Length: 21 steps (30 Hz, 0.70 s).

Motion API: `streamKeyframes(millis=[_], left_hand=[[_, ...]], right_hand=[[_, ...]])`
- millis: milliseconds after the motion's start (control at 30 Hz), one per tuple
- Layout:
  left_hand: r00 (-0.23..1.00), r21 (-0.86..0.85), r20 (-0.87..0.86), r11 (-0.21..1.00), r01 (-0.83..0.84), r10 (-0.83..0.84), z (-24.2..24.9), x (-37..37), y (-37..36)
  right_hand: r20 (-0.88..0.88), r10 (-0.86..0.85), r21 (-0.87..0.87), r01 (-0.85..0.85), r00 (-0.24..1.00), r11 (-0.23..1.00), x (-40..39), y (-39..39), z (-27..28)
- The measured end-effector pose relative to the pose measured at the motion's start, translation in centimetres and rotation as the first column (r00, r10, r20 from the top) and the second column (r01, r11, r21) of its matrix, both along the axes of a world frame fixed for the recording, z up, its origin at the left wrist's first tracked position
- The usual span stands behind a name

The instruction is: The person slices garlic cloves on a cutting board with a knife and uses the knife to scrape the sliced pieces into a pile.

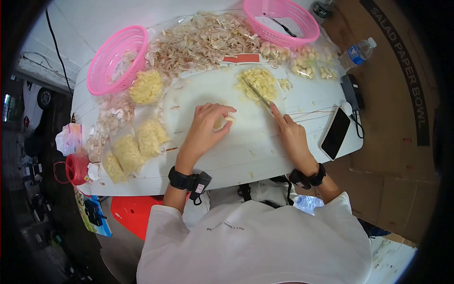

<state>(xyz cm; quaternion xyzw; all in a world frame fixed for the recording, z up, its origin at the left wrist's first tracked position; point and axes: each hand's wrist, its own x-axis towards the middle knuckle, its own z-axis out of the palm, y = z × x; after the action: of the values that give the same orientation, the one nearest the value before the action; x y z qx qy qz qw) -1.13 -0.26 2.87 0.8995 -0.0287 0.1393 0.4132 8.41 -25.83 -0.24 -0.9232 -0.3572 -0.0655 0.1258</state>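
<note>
My left hand (pixel 204 127) is over the white cutting board (pixel 198 90), thumb and forefinger curled around a pale garlic clove (pixel 230 119). In my right hand (pixel 294 136) is the handle of a knife (pixel 256 91). Its blade points up and left, lying across the pile of chopped garlic (pixel 262 79) at the board's far right. A few loose garlic bits (pixel 285 84) sit just right of that pile.
Garlic skins (pixel 203 42) heap along the back between two pink baskets (pixel 94 71) (pixel 283 40). Bags of chopped garlic (pixel 127 151) stand left, bags of whole cloves (pixel 302 66) back right. A phone (pixel 336 133) and water bottle (pixel 358 53) are right.
</note>
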Motion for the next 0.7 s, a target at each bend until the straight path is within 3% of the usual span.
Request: streamKeyframes(millis=[133, 367, 467, 700], left_hand=[[0.999, 0.102, 0.012, 0.994, 0.034, -0.035, -0.7, 0.1, 0.2], [1.000, 0.072, 0.026, 0.997, 0.014, -0.016, -0.5, 0.2, 0.0], [1.000, 0.064, 0.012, 0.998, 0.009, -0.010, -0.5, 0.1, -0.1], [0.998, 0.093, 0.069, 0.996, 0.005, -0.012, -1.2, 0.2, -0.2]], right_hand=[[-0.032, 0.019, 0.148, -0.014, 0.999, 0.989, 0.2, -0.3, 0.8], [-0.022, -0.018, 0.273, 0.023, 1.000, 0.962, -0.4, -0.2, 0.6], [-0.036, -0.046, 0.125, 0.050, 0.998, 0.991, -1.0, 0.2, 0.1], [-0.040, -0.081, 0.035, 0.082, 0.996, 0.996, -1.6, 1.1, -0.1]])
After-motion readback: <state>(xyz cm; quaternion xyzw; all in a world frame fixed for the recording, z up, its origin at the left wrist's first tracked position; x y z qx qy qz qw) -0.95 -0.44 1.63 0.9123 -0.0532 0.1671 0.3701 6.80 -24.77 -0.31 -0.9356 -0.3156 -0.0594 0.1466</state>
